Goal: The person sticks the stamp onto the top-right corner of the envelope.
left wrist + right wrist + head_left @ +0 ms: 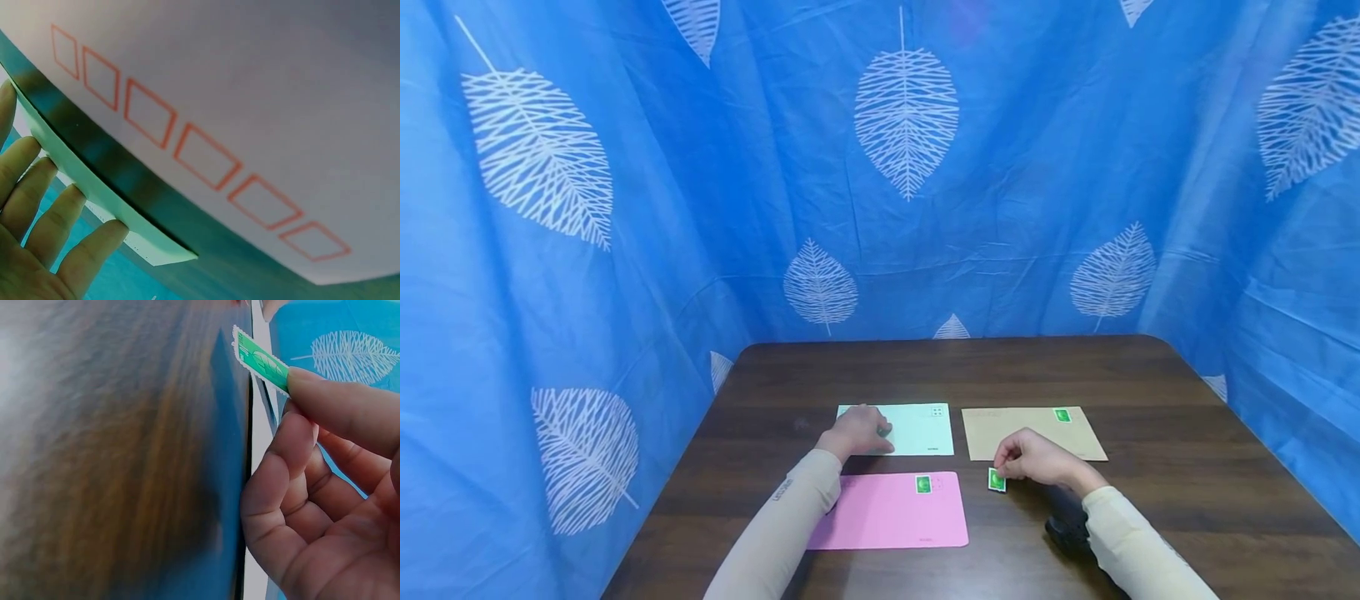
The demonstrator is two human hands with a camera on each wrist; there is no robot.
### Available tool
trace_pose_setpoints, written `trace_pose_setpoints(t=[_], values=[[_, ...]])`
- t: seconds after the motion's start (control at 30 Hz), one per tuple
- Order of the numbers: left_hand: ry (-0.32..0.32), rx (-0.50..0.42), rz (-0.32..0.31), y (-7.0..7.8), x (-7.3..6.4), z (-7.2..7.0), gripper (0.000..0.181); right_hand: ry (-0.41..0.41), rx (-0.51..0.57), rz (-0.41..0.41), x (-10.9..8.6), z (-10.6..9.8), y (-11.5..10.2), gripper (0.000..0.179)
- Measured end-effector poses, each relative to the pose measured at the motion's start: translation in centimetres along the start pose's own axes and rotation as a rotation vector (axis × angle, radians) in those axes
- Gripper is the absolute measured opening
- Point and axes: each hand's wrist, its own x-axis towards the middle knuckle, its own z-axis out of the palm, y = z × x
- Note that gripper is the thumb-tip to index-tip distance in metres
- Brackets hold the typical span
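A pale green envelope (919,433) lies on the table with a small printed square in its upper right corner. My left hand (854,430) rests on its left part; the left wrist view shows extended fingertips touching the green envelope's edge (106,184). My right hand (1037,458) pinches a green postage stamp (996,480) with a white perforated border between thumb and index finger. In the right wrist view the stamp (261,361) sticks out past the thumb, its other end covered. The stamp is held in front of the tan envelope, right of the green one.
On the tan envelope (1011,435) a green stamp (1062,415) sits at the upper right. Nearer to me lies a pink envelope (887,521), also bearing a stamp (923,484). Blue leaf-patterned cloth (1000,167) surrounds the dark wooden table (970,371).
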Motion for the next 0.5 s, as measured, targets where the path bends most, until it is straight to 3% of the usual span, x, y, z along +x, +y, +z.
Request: trace_pose_setpoints(t=[0.5], values=[[0.015,-0.017,-0.001,-0.2,0.1,0.2,0.036,0.033,-0.031,-0.021,1.8,-0.1,-0.6,0.005]])
